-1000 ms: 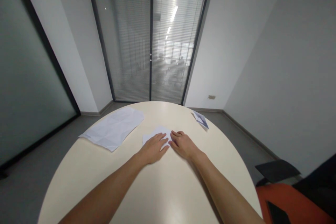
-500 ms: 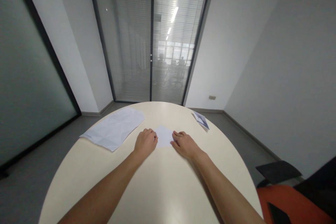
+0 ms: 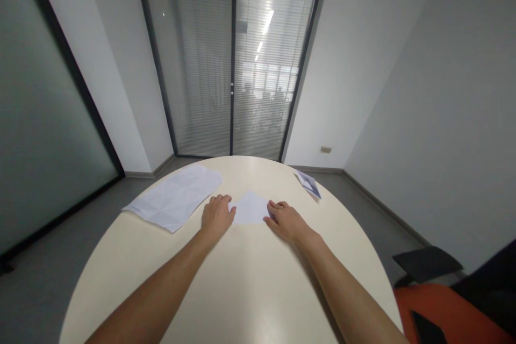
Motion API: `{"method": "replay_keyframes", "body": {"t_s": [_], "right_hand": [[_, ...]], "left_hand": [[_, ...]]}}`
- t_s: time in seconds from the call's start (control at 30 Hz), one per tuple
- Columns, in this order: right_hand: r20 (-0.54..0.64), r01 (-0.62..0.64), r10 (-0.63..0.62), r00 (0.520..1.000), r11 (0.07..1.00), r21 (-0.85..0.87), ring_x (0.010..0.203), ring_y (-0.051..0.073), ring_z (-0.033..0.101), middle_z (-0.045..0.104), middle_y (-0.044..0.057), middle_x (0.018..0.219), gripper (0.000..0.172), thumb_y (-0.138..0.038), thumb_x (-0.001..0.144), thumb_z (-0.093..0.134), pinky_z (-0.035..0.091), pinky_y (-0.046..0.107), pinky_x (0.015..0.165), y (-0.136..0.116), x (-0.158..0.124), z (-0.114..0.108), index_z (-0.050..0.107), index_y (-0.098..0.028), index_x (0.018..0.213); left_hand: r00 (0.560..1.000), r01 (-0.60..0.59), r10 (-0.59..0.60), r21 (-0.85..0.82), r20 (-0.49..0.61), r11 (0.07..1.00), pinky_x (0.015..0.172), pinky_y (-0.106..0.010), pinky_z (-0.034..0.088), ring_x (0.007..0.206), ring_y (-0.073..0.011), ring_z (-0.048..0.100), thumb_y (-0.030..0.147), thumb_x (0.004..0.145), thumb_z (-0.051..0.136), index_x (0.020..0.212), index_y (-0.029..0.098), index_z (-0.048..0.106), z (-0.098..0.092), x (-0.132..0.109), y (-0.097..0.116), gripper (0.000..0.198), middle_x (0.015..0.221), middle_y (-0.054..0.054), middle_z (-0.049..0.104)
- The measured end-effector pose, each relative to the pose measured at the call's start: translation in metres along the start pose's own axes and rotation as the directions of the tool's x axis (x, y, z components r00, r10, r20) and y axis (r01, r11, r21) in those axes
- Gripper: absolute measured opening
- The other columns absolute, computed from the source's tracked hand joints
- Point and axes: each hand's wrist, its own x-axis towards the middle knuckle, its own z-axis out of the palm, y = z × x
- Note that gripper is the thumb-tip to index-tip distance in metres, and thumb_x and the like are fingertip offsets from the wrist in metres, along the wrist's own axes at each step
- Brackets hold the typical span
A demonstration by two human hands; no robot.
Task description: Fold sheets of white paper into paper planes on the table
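A small, pale folded piece of paper [image 3: 250, 208] lies on the table between my two hands, its top edge coming to a blunt point. At its left edge my left hand [image 3: 217, 214] rests with the thumb apart from the fingers, and a corner of the paper shows between them. My right hand [image 3: 285, 219] holds the right edge with bent fingers and thumb, hiding that corner.
The round cream table [image 3: 237, 285] carries a large creased white sheet [image 3: 175, 196] at the left. A small folded paper [image 3: 309, 184] with printing stands near the right rim. An orange chair [image 3: 437, 306] with a black armrest [image 3: 427, 264] is at the lower right.
My left hand has slid a little to the left and its fingers have spread, uncovering more of the paper's left side. My right hand has shifted only slightly right.
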Motion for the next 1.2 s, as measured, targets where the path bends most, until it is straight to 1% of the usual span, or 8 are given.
{"method": "replay_keyframes", "body": {"t_s": [0.2, 0.4, 0.5, 0.67, 0.83, 1.03, 1.2], "right_hand": [[-0.002, 0.002, -0.002, 1.000, 1.000, 0.010, 0.115, 0.032, 0.056, 0.061, 0.015, 0.134, 0.034, -0.039, 0.098, 0.045, 0.044, 0.041, 0.094, 0.000, -0.002, -0.002, 0.063, -0.016, 0.117], [-0.012, -0.001, 0.002, 1.000, 0.999, 0.032, 0.115, 0.030, 0.056, 0.061, 0.013, 0.134, 0.032, -0.040, 0.098, 0.047, 0.043, 0.040, 0.094, 0.001, -0.002, -0.002, 0.063, -0.018, 0.116], [-0.015, -0.001, 0.001, 1.000, 1.000, 0.029, 0.115, 0.030, 0.056, 0.060, 0.013, 0.136, 0.032, -0.039, 0.098, 0.048, 0.043, 0.040, 0.096, 0.001, -0.002, -0.001, 0.063, -0.018, 0.116], [-0.024, 0.007, -0.006, 1.000, 1.000, 0.011, 0.116, 0.031, 0.056, 0.060, 0.015, 0.137, 0.034, -0.039, 0.098, 0.047, 0.043, 0.041, 0.097, 0.000, -0.001, 0.000, 0.062, -0.016, 0.118], [-0.020, 0.016, -0.016, 1.000, 1.000, -0.013, 0.114, 0.030, 0.056, 0.060, 0.015, 0.135, 0.035, -0.039, 0.098, 0.045, 0.043, 0.041, 0.096, 0.000, 0.000, 0.000, 0.063, -0.016, 0.118], [-0.023, 0.007, -0.007, 1.000, 1.000, -0.010, 0.114, 0.030, 0.057, 0.060, 0.014, 0.137, 0.035, -0.040, 0.098, 0.046, 0.043, 0.041, 0.096, 0.000, -0.001, 0.000, 0.063, -0.017, 0.117], [-0.023, 0.000, 0.000, 1.000, 1.000, 0.001, 0.115, 0.031, 0.057, 0.059, 0.014, 0.138, 0.034, -0.040, 0.097, 0.047, 0.044, 0.041, 0.096, 0.001, 0.000, 0.002, 0.063, -0.017, 0.117]], "left_hand": [[0.998, 0.042, -0.041, -0.026, 0.052, 0.999, 0.092, -0.040, 0.044, 0.110, -0.0294, 0.056, 0.038, 0.090, 0.061, 0.112, 0.019, 0.067, -0.001, 0.004, -0.003, 0.029, 0.111, -0.012, 0.066], [0.998, 0.055, -0.053, -0.059, 0.034, 0.997, 0.094, -0.038, 0.045, 0.108, -0.0273, 0.057, 0.036, 0.087, 0.065, 0.102, 0.022, 0.068, -0.001, 0.006, -0.005, 0.021, 0.109, -0.009, 0.067], [0.999, 0.039, -0.038, -0.076, 0.023, 0.996, 0.093, -0.037, 0.045, 0.107, -0.0265, 0.058, 0.034, 0.087, 0.065, 0.102, 0.022, 0.067, 0.000, 0.006, -0.004, 0.020, 0.107, -0.007, 0.069], [1.000, -0.030, 0.031, -0.127, 0.004, 0.991, 0.092, -0.036, 0.045, 0.103, -0.0245, 0.061, 0.025, 0.087, 0.064, 0.105, 0.021, 0.066, 0.001, 0.005, -0.003, 0.018, 0.107, -0.005, 0.072], [0.999, -0.035, 0.038, -0.154, 0.016, 0.987, 0.090, -0.032, 0.045, 0.101, -0.0209, 0.064, 0.020, 0.087, 0.063, 0.107, 0.023, 0.066, -0.001, 0.005, -0.001, 0.020, 0.106, -0.003, 0.073], [0.997, -0.058, 0.061, -0.077, 0.045, 0.995, 0.089, -0.033, 0.045, 0.101, -0.0220, 0.064, 0.021, 0.092, 0.056, 0.102, 0.024, 0.070, -0.007, 0.002, 0.004, 0.017, 0.104, -0.005, 0.073], [0.990, -0.122, 0.119, 0.050, 0.072, 0.991, 0.085, -0.036, 0.046, 0.098, -0.0242, 0.064, 0.019, 0.096, 0.047, 0.101, 0.022, 0.071, -0.011, -0.002, 0.009, 0.025, 0.100, -0.009, 0.072]]}}
